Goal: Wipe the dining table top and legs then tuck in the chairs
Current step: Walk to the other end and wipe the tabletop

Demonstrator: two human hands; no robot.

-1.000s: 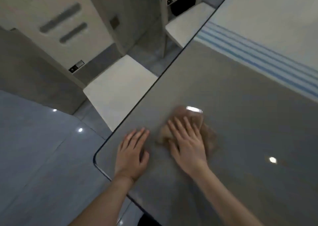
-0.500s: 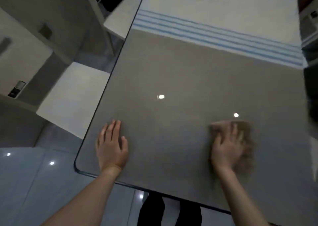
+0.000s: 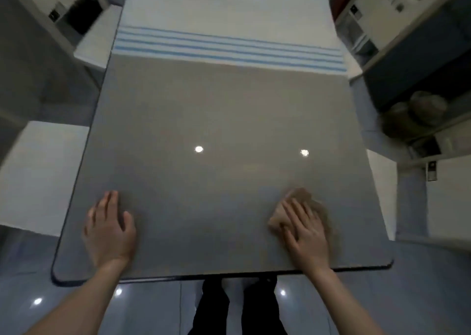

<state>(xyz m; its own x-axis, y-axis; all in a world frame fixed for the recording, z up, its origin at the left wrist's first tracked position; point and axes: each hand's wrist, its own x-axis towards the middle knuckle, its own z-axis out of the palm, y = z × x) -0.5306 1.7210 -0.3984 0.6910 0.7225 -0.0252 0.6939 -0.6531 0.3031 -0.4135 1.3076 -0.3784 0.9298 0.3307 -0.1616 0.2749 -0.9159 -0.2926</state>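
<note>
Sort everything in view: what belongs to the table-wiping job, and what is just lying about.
Job in hand:
table top; brown cloth under the flat right hand; left hand flat on the table top; left chair; right chair.

Lying about:
blue-striped mat over the far end; lumpy bundle at right.

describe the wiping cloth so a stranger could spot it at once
Take the grey table. Near its close edge, right of centre, the right hand lies flat on a crumpled tan cloth. The only other fabric, a white blue-striped runner, covers the far end.
</note>
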